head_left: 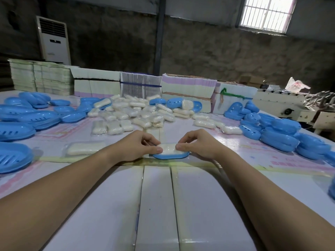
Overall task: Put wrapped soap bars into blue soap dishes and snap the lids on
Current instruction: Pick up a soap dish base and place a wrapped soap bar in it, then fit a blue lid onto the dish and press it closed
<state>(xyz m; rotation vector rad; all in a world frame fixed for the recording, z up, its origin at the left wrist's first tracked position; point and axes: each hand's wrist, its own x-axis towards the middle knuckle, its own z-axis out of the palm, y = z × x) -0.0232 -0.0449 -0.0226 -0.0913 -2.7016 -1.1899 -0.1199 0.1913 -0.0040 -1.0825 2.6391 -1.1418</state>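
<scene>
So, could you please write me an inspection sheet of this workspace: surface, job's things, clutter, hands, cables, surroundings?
Surface: table covered with pale printed sheets.
Job's things: one wrapped soap bar sits in a blue soap dish, no lid on it; spare wrapped bar lies to the left; soap pile at the middle back; blue dish stacks left and right.
Clutter: bundled flat cartons along the far edge.
Hands: left hand and right hand pinch the bar's ends.
Cables: nothing seen.
Surroundings: standing air conditioner, barred window, machine at the right.
</scene>
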